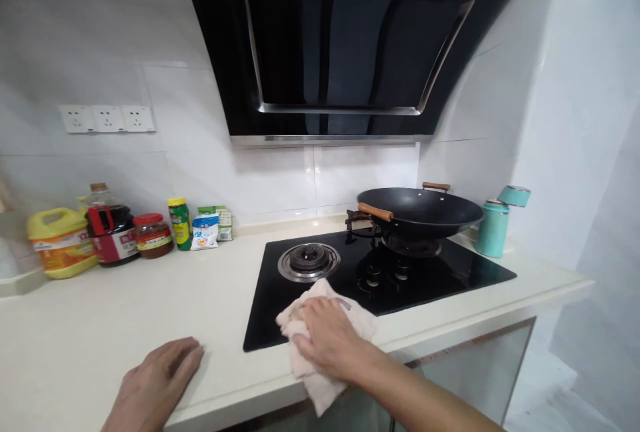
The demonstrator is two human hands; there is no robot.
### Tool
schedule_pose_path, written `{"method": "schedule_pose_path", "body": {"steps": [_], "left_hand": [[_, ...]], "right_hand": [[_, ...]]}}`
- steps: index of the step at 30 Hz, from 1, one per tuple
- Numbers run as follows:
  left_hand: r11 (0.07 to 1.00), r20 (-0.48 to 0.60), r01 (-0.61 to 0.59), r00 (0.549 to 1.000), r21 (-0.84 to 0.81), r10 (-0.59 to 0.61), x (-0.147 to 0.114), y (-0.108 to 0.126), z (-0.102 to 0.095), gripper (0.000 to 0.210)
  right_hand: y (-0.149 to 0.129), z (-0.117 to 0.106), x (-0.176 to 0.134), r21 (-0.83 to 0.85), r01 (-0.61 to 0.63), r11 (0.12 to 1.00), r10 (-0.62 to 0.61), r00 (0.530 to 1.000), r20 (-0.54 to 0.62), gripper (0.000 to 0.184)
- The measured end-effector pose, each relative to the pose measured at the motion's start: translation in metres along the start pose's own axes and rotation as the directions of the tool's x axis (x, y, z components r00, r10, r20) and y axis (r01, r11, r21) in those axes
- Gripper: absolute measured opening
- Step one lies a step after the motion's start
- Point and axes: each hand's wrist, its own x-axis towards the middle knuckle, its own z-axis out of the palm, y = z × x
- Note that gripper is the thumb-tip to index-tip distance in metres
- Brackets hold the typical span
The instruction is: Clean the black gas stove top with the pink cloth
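Right forearm [415, 392] across the front, hand down on the cloth!

From the head camera, that forearm runs up from the bottom edge to the right hand [327, 335], and its grip is on a pale pink cloth [323, 389], fingers spread over the top, thumb tucked in at the side. And where is that cloth? Right on the near edge of the black hob [267, 292], bunched over the glass, one corner drooping past the front of the pale surface [220, 292]. Over to the left hand [157, 379]: it lies on the surface, left of the hob, fingers loosely bent, grip relaxed and holding nothing.

Just beyond the cloth sits the left burner [309, 259], bare, with two control knobs [373, 275] to its right. Above the right burner, a wide black wok [425, 212] shows off its wooden handles [376, 211], and just beside it stands a turquoise flask [493, 229], its lid tipped out to the side.

Far left now, what a line-up against the wall: yellow jug [63, 245], dark bottle [113, 235] with a red handle, red-lidded jar [151, 239], green container [181, 229] under a yellow cap, then a blue-and-white packet [205, 232] in front of a green one. Overhead looms the glossy black range hood [350, 45].
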Motion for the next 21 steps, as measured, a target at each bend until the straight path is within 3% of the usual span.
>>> {"method": "schedule_pose_path", "body": {"steps": [4, 7, 11, 15, 18, 21], "left_hand": [[0.999, 0.007, 0.005, 1.0, 0.046, -0.005, 0.002, 0.001, 0.002, 0.044], [0.999, -0.003, 0.002, 1.0, 0.048, -0.002, 0.003, 0.001, 0.003, 0.042], [1.0, 0.012, 0.006, 1.0, 0.015, -0.006, 0.006, -0.004, 0.002, 0.045], [0.999, -0.023, 0.034, 0.999, -0.025, -0.035, 0.008, -0.007, 0.002, 0.046], [0.998, -0.033, 0.05, 0.998, -0.038, -0.051, 0.009, -0.009, 0.003, 0.046], [0.997, -0.03, 0.06, 0.998, -0.049, -0.061, 0.009, -0.011, 0.006, 0.045]], "right_hand": [[0.043, -0.022, 0.008, -0.049, -0.181, 0.982, 0.184, 0.982, 0.046, 0.042], [0.063, -0.031, 0.038, -0.095, -0.302, 0.948, 0.311, 0.945, 0.097, 0.042], [0.077, -0.032, 0.073, -0.122, -0.44, 0.89, 0.45, 0.891, 0.067, 0.041], [0.079, -0.031, 0.063, -0.107, -0.395, 0.913, 0.404, 0.912, 0.077, 0.052], [0.077, -0.037, 0.03, -0.072, -0.289, 0.955, 0.295, 0.951, 0.097, 0.059], [0.079, -0.048, -0.011, -0.038, -0.215, 0.976, 0.218, 0.972, 0.084, 0.051]]}}
